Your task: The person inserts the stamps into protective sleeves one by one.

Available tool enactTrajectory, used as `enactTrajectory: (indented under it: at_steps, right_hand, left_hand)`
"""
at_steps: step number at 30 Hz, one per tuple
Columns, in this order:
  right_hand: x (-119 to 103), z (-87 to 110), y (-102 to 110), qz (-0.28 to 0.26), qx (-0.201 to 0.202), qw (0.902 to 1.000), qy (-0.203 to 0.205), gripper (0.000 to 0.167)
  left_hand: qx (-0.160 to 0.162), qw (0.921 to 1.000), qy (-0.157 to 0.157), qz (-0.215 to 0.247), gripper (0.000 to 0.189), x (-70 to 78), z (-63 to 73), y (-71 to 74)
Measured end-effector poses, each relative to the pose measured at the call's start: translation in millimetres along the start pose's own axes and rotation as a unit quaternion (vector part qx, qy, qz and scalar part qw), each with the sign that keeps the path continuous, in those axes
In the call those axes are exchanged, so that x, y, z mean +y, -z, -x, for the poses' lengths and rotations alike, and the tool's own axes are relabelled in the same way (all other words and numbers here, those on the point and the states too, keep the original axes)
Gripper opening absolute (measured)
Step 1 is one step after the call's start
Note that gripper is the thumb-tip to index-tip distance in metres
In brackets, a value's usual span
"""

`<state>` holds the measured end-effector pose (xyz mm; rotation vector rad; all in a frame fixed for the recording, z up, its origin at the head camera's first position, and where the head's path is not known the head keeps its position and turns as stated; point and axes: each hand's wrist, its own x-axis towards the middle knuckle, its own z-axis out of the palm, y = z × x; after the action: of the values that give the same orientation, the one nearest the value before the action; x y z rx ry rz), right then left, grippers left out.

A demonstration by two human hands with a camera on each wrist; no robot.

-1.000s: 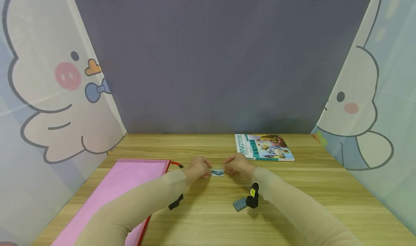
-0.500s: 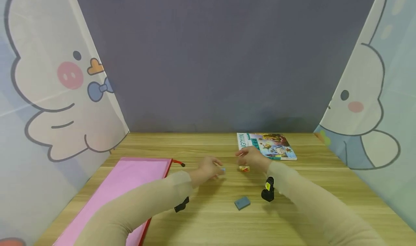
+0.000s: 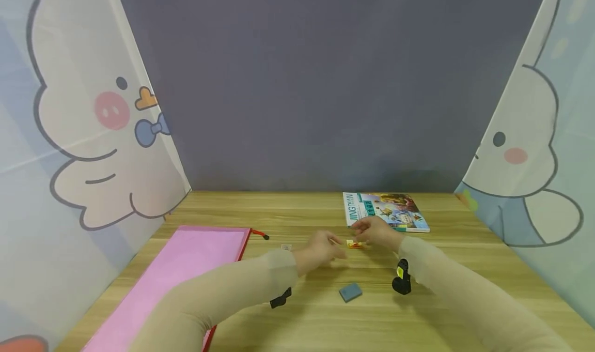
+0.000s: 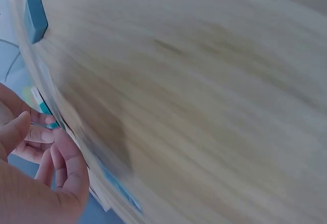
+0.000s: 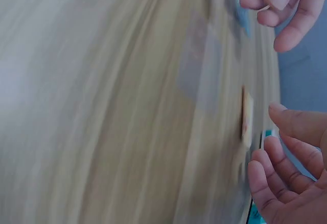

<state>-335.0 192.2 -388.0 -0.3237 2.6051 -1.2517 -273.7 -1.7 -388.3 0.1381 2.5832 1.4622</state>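
My left hand (image 3: 322, 249) reaches across the middle of the table, its fingers loosely bent, with nothing visible between them. My right hand (image 3: 375, 231) hovers just in front of the book, its fingers relaxed and apart in the right wrist view. Between the two hands lies a small yellow-and-red printed piece (image 3: 354, 244), close to the right fingertips and seen edge-on as a thin piece (image 5: 247, 119) in the right wrist view. A small pale card (image 3: 286, 247) lies left of my left hand. In the left wrist view a flat blue piece (image 4: 120, 185) lies on the table.
A grey-blue box (image 3: 350, 292) lies nearer the body. Behind my right hand is a colourful book (image 3: 388, 212). A pink folder (image 3: 200, 259) with a red zip covers the left side. A blurred translucent patch (image 5: 202, 63) crosses the right wrist view.
The hands have come away from the small blue-and-white piece both were at. My left hand has moved right towards the yellow-and-red piece. My right hand has shifted right, uncovering that piece.
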Motion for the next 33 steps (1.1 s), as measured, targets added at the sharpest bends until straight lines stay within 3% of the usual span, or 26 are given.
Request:
enactTrajectory:
  at_steps: [6, 11, 16, 26, 33]
  right_hand:
    - [11, 5.1, 3, 0.024, -0.001, 0.9996, 0.017, 0.037]
    - [17, 4.5, 3, 0.035, -0.002, 0.9991, 0.024, 0.038]
    - [20, 4.2, 2, 0.031, -0.002, 0.9992, 0.023, 0.034]
    - [22, 3.9, 0, 0.024, 0.004, 0.9995, 0.021, 0.026]
    - [24, 2.3, -1, 0.033, 0.007, 0.9993, 0.012, 0.021]
  left_hand:
    - [0.008, 0.9998, 0.0, -0.02, 0.029, 2.3, -1.4, -17.4]
    - [-0.005, 0.9991, 0.009, -0.04, 0.028, 6.9, -1.7, -24.4]
    - [-0.01, 0.9977, -0.001, -0.068, 0.027, 9.7, -1.2, -29.6]
    - [-0.004, 0.9943, 0.007, -0.106, 0.023, 14.3, 0.5, -35.8]
    - [-0.022, 0.9934, 0.003, -0.112, 0.02, 14.2, -2.3, -34.6]
